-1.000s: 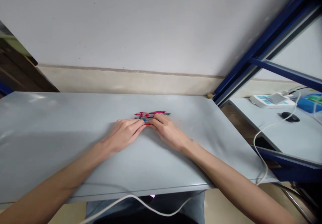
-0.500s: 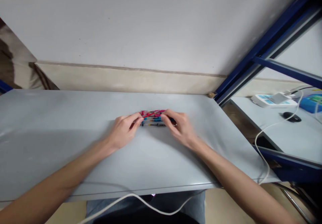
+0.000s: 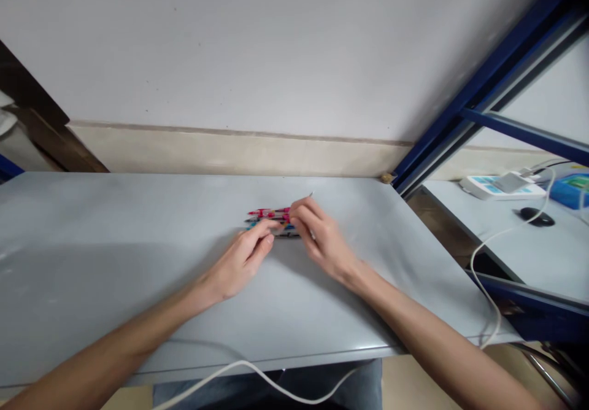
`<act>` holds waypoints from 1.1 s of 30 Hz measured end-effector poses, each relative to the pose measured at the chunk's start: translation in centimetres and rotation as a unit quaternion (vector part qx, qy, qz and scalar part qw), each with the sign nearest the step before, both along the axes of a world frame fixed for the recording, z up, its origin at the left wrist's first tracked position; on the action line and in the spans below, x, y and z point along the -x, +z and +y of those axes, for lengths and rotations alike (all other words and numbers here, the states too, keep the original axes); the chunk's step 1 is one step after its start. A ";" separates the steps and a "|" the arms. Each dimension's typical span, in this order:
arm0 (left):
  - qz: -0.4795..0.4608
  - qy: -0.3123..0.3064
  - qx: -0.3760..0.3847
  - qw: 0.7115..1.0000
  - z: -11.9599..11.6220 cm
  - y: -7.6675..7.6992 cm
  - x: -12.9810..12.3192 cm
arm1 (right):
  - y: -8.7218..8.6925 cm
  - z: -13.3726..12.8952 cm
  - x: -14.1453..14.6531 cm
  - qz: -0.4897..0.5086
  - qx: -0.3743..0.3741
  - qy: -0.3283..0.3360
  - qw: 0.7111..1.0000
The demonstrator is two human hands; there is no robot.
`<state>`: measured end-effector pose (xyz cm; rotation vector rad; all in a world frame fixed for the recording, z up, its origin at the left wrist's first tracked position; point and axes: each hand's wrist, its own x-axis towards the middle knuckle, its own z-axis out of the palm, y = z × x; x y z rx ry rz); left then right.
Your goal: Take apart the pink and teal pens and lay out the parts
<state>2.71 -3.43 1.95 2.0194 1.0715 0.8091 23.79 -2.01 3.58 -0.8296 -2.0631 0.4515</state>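
Note:
Several pens lie side by side on the grey table, among them a red pen (image 3: 260, 213) at the back and a blue pen (image 3: 252, 226) nearer to me. Over their left part my left hand (image 3: 243, 256) reaches with fingers stretched out and the thumb apart. Its fingertips are close to the pens; I cannot tell whether they touch. My right hand (image 3: 322, 235) pinches a slim pen, whose pale end (image 3: 311, 194) sticks out beyond the fingers and whose pink part shows at the fingertips. The right ends of the lying pens are hidden by this hand.
The grey table (image 3: 115, 213) backs onto a wall (image 3: 253, 48). A white cable (image 3: 257, 370) hangs along the front edge. To the right, past a blue frame (image 3: 427, 97), a second table holds a black mouse (image 3: 536, 216) and a white device (image 3: 478, 187).
The red pen that spanned both hands at a slant is no longer between them. My left hand has moved slightly right and nearer to me, its pinch loosened. My right hand has turned, its pen pointing up and away.

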 end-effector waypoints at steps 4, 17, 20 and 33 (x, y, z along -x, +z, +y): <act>0.031 0.016 0.027 0.999 0.4 -0.1 0.6 | 2.4 -0.3 -1.4 -0.004 0.099 0.008 0.995; 0.189 0.049 -0.003 0.981 0.6 -0.4 0.5 | 0.4 -0.9 -0.1 -0.150 0.217 0.212 0.941; 0.222 0.059 -0.034 0.973 0.4 -0.6 0.4 | 0.3 -0.5 -0.1 -0.122 0.194 0.196 0.954; 0.305 0.064 -0.073 0.948 0.1 -0.9 0.3 | -0.8 -0.1 -0.2 -0.115 0.213 0.179 0.954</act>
